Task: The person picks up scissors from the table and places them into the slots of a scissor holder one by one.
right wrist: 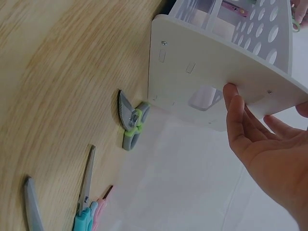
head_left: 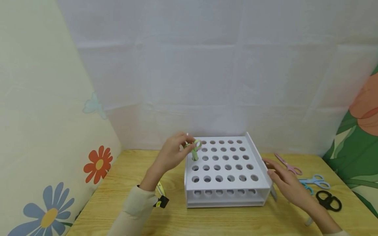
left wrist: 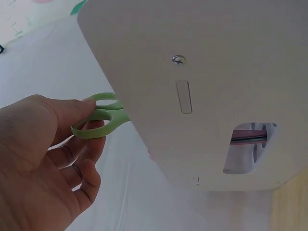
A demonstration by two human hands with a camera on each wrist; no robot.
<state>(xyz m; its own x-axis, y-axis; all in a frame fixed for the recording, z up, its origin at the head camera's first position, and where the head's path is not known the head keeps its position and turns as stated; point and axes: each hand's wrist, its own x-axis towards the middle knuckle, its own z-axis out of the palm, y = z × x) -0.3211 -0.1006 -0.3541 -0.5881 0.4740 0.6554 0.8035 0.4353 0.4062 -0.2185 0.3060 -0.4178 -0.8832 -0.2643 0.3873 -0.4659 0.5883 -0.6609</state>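
A white rack [head_left: 220,183] with rows of round holes stands on the table. My left hand [head_left: 174,150] pinches the handles of green scissors [head_left: 195,154], which point down at a hole in the rack's left column. In the left wrist view the thumb and fingers hold one handle loop, while the rack's side panel [left wrist: 144,43] hides the blades. My right hand [head_left: 287,186] rests against the outside of the right side panel [right wrist: 207,67], its fingertips touching it near an oblong cutout.
Right of the rack lie pink scissors [head_left: 287,165], light blue scissors [head_left: 316,181], teal scissors [head_left: 308,188] and black scissors [head_left: 328,201]. Grey-and-green scissors [right wrist: 132,120] lie beside the rack. A yellow object [head_left: 160,188] is partly hidden by my left wrist. White cloth [head_left: 189,82] hangs behind.
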